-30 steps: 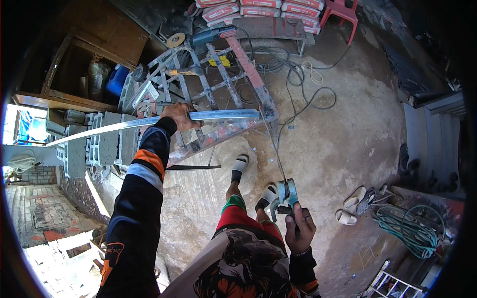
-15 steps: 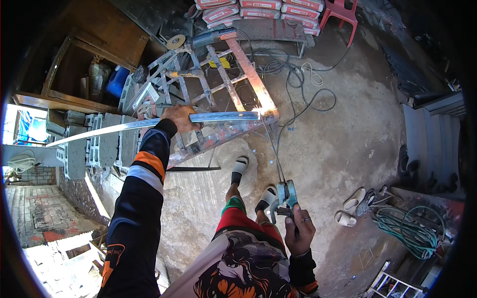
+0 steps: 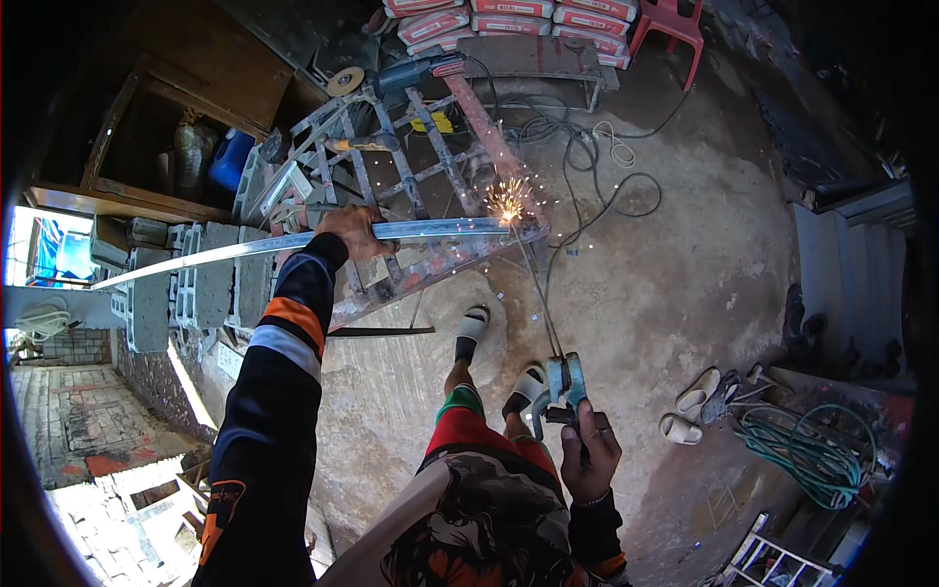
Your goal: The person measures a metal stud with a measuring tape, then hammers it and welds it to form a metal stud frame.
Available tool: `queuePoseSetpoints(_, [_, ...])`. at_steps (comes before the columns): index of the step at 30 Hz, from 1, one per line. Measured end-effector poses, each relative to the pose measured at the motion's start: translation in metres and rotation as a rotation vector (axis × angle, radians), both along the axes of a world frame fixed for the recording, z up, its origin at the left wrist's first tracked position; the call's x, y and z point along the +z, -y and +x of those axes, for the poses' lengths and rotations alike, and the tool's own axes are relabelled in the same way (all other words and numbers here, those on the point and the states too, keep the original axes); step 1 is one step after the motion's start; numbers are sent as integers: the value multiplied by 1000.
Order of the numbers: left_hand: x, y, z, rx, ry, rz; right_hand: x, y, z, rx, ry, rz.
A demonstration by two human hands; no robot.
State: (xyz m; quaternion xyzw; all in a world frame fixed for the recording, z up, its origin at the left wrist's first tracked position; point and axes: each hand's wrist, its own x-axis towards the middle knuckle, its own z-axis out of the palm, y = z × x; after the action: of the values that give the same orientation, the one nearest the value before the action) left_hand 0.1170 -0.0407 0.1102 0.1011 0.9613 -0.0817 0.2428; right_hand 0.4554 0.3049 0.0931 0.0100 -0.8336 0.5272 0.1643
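My left hand point(image 3: 352, 233) is closed round a long shiny square metal tube point(image 3: 445, 229), which lies across a rusty welding table of metal bars point(image 3: 411, 272) and runs far out to the left. In my right hand point(image 3: 591, 456) is a teal welding electrode holder point(image 3: 562, 382), gripped near the bottom of the view. A thin welding rod point(image 3: 533, 279) reaches from it up to the tube's right end. Orange sparks point(image 3: 507, 201) burst at that contact, hiding the tube's tip. Over the table's far edge lies an angle grinder point(image 3: 416, 73), and a hammer point(image 3: 364, 144) rests on its bars.
Black cables point(image 3: 587, 161) loop on the concrete floor right of the table. Grey hollow blocks point(image 3: 205, 279) line the left. Stacked bags point(image 3: 514, 18) and a red chair point(image 3: 675, 37) stand at the back. Sandals point(image 3: 696, 391) and a coiled green hose point(image 3: 807, 455) lie at right.
The small bright glow at the tube's end has grown into a wide spray of orange sparks. The surroundings look darker. Both hands stay nearly where they were.
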Motion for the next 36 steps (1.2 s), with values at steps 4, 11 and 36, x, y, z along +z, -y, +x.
queuePoseSetpoints(4, [0,1,-3,11,37,68,1,-2,3,-5,57,57])
queuePoseSetpoints(11, [-5,4,0,7,-7,18,-1,0,1,-2,36,-43])
queuePoseSetpoints(36, [5,-4,-3,33,111,-51,-2,-5,0,0,44,-41])
